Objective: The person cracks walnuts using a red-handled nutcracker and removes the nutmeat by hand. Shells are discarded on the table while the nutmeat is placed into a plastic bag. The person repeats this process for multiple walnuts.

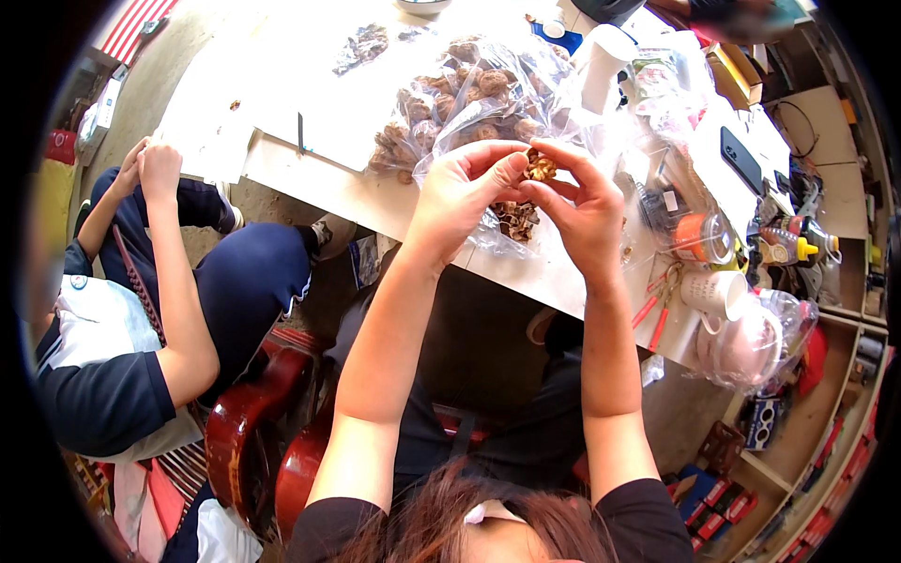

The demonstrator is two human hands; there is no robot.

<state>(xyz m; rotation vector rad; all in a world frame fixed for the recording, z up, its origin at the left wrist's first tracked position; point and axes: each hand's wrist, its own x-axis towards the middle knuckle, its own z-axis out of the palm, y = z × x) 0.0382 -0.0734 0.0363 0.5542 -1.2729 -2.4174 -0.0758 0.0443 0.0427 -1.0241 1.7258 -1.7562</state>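
Observation:
Above the front edge of the white table, my left hand (474,183) and my right hand (584,197) meet fingertip to fingertip. Between them they pinch a cracked walnut (540,167), its pale kernel showing among brown shell. Just below my fingers lies a pile of broken walnut shells (516,221) on clear plastic at the table edge. Behind my hands, a large clear plastic bag (460,98) holds several whole brown walnuts.
Red-handled pliers (660,305), a white mug (715,293), an orange-labelled jar (702,236) and a dark phone (741,158) stand or lie to the right. A seated person (122,338) is close on my left, near the table edge (310,178). Shelves (817,375) line the right.

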